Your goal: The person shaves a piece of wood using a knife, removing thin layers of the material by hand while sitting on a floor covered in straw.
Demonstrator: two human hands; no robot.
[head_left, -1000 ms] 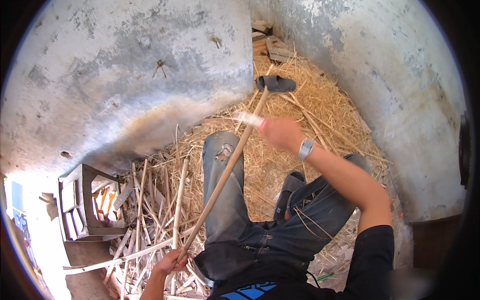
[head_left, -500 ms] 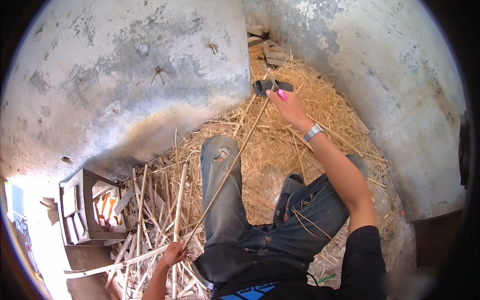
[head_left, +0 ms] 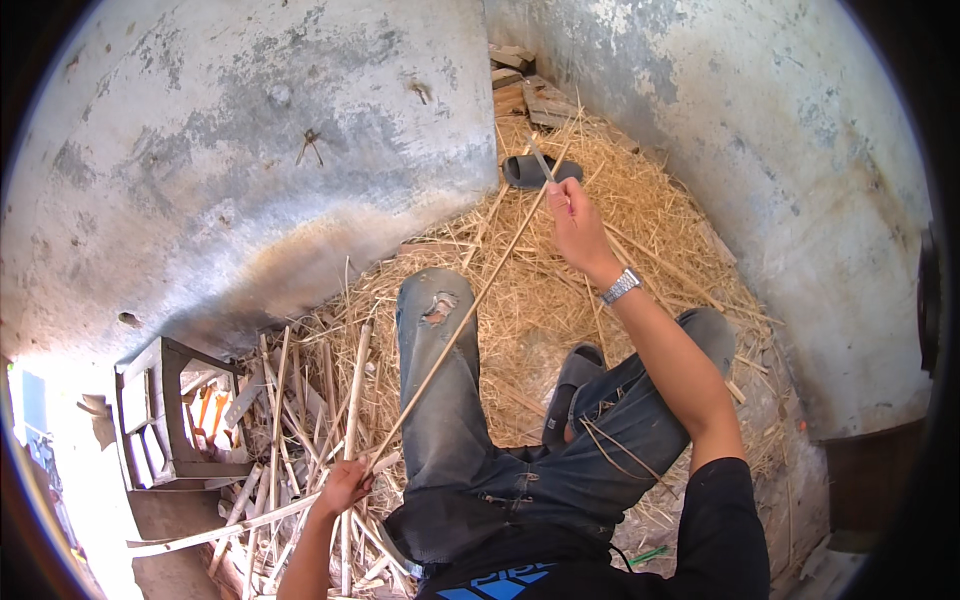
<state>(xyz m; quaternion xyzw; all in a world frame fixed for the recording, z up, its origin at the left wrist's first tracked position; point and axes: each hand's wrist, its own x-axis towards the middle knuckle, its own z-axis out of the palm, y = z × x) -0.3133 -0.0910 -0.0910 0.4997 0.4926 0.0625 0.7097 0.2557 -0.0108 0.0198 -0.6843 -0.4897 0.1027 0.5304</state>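
My left hand (head_left: 347, 485) is closed around the lower end of a long, thin bamboo strip (head_left: 440, 365). The strip slants up across my left knee, and its far tip shows beyond my right hand. Closed on a small knife, my right hand (head_left: 578, 228) is at the strip's upper part. The knife's narrow blade (head_left: 541, 158) points up and left, crossing or lying close against the strip; actual contact cannot be told. Only a little of its pink handle shows between the fingers. A paler, wider strip (head_left: 225, 533) runs left from beside my left hand.
Straw-like shavings (head_left: 640, 215) cover the ground, with a dark slipper (head_left: 530, 171) on them. Split sticks (head_left: 280, 400) are heaped at left beside a wooden frame (head_left: 172, 400). Worn walls (head_left: 380, 110) meet ahead. Two thin strips (head_left: 620, 447) lie on my right thigh.
My right hand has shifted slightly down and right and turned, hiding more of the pink handle. The strip's tip now sticks out past the knife. My left hand has risen a little.
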